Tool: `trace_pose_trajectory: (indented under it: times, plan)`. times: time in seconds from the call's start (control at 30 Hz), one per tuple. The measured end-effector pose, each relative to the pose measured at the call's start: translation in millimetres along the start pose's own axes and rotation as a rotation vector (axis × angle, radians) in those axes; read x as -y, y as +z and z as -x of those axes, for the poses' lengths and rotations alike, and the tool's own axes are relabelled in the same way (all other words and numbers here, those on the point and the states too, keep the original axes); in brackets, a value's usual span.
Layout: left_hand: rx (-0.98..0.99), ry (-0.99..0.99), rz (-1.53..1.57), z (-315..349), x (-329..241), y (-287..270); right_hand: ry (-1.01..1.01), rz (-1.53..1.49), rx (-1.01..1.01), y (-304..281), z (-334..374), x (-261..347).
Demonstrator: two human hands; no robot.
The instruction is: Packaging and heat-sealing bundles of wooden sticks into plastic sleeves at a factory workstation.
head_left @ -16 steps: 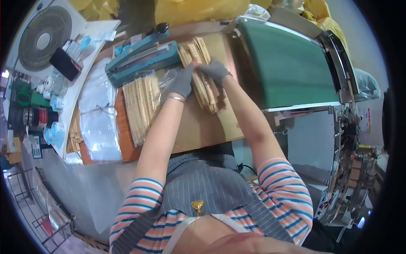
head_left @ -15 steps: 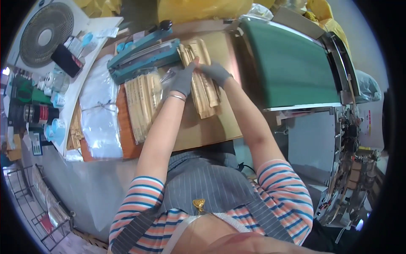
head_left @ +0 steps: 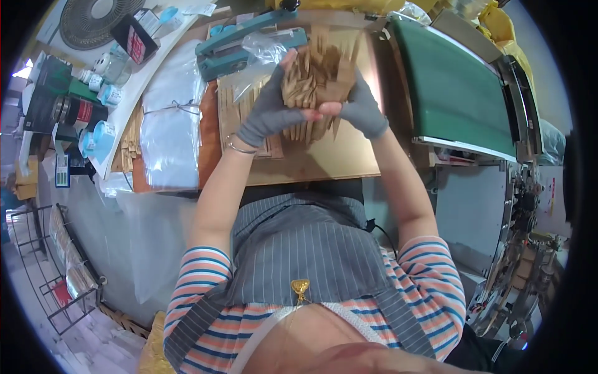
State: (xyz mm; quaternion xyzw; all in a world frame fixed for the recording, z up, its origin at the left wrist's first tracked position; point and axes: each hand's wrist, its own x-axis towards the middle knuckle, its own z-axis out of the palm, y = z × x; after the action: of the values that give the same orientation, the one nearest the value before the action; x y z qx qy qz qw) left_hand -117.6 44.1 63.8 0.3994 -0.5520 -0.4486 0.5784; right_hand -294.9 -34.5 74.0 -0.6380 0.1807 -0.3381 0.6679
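Both my hands, in grey fingerless gloves, grip a thick bundle of narrow brown paper packets (head_left: 319, 78) above the table. The bundle stands on end, its uneven tips turned up and fanned out. My left hand (head_left: 269, 111) is closed around its left side and my right hand (head_left: 362, 107) around its right, with the thumbs meeting at the near side. Beneath my left hand lie more brown packets (head_left: 235, 93), partly hidden by it. Crumpled clear plastic (head_left: 265, 48) rests over these and against a long teal bag sealer (head_left: 212, 57) behind.
Left of the packets is a tied stack of clear plastic bags (head_left: 171, 124). A white shelf (head_left: 134, 87) holds jars, a dark box (head_left: 134, 38) and a fan (head_left: 99, 22). To the right stands a green conveyor belt (head_left: 455, 87). Brown board (head_left: 311, 165) covers the table's front.
The bundle, earlier lying lengthwise near the table, is now raised and tipped up on end between both hands. My hands have spread to its two sides. The whole view has shifted.
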Motion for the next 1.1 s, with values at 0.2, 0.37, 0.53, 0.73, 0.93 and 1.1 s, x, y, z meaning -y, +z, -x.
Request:
trace_pose_trajectory:
  times: [0.2, 0.37, 0.53, 0.73, 0.93, 1.1]
  plan:
    - [0.111, 0.211, -0.597, 21, -2, 19, -0.194, 0.051, -0.028, 35, 31, 3]
    - [0.246, -0.278, 0.189, 64, -35, 22, -0.032, 0.035, -0.238, 86, 57, 46]
    - [0.172, -0.496, 0.898, 98, -5, 47, 0.172, 0.078, 0.306, 55, 25, 42]
    - [0.158, -0.042, -0.09, 105, 10, -11, 0.205, -0.527, 0.422, 50, 36, -11]
    - [-0.024, 0.216, -0.586, 87, -73, 51, 0.358, -0.235, 0.359, 53, 29, -31]
    - [-0.521, 0.204, -0.448, 123, -36, 40, 0.356, -0.897, 0.05, 79, 64, -2]
